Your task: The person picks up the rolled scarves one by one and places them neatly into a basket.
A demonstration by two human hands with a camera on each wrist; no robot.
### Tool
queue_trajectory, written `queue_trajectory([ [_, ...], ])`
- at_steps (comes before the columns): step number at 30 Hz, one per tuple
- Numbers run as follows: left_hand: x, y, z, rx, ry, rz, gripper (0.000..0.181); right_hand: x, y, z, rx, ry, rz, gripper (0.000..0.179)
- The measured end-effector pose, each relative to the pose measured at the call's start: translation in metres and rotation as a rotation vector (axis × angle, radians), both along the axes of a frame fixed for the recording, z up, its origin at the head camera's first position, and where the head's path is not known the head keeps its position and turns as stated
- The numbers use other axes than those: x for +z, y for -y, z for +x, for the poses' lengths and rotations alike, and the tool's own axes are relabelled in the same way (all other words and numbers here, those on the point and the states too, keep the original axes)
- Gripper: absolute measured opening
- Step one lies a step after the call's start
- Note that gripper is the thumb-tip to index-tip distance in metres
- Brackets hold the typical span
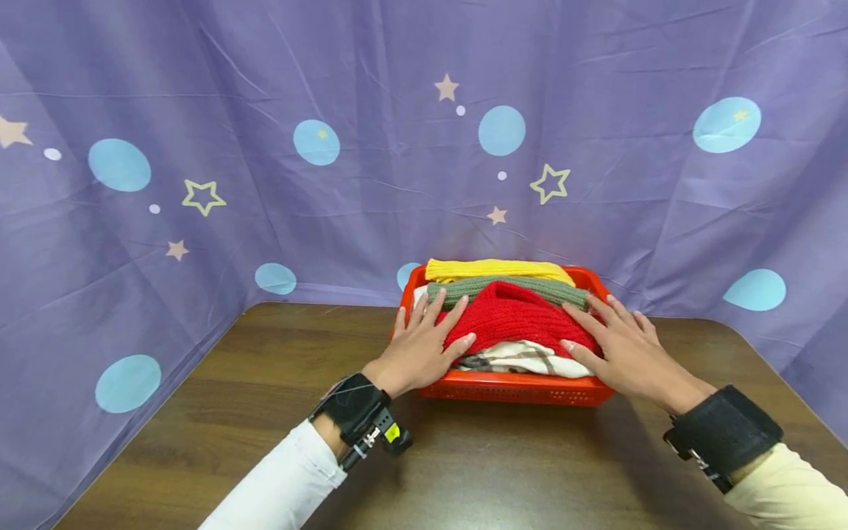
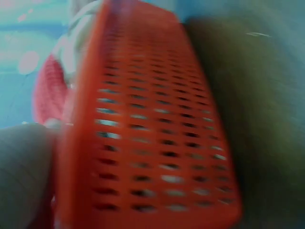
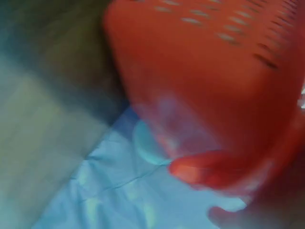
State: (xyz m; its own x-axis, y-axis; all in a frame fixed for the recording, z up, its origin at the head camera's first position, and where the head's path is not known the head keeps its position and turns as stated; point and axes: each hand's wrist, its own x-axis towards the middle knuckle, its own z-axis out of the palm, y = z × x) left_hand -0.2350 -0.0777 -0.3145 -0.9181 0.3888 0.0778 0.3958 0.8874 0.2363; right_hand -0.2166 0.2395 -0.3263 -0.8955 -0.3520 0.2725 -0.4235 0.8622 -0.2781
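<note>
A red plastic basket (image 1: 517, 391) with perforated walls stands on the table, filled with folded knitwear. Inside, a red knit garment (image 1: 523, 322) bulges at the front middle. A green ribbed knit (image 1: 546, 285) and a yellow knit (image 1: 497, 269) lie behind it, and a white checked cloth (image 1: 530, 359) shows at the front. My left hand (image 1: 419, 350) rests with spread fingers over the left end of the basket and the clothes. Across from it, my right hand (image 1: 629, 355) spreads its fingers over the right end. The right wrist view, with the basket corner (image 3: 200, 86), is blurred.
The brown wooden table (image 1: 298, 383) extends around the basket. Close behind the basket hangs a purple curtain (image 1: 371, 221) with stars and blue dots, and it also runs along the table's sides.
</note>
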Motion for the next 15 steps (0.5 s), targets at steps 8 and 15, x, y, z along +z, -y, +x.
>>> queue_trajectory([
  [8,-0.019,0.011,0.008,0.064,-0.149,0.116,0.083,-0.022,-0.010,0.001,-0.087,-0.117,-0.119,0.082],
  [15,-0.024,0.012,0.008,0.091,-0.177,0.140,0.086,-0.027,-0.008,0.001,-0.090,-0.136,-0.140,0.081],
])
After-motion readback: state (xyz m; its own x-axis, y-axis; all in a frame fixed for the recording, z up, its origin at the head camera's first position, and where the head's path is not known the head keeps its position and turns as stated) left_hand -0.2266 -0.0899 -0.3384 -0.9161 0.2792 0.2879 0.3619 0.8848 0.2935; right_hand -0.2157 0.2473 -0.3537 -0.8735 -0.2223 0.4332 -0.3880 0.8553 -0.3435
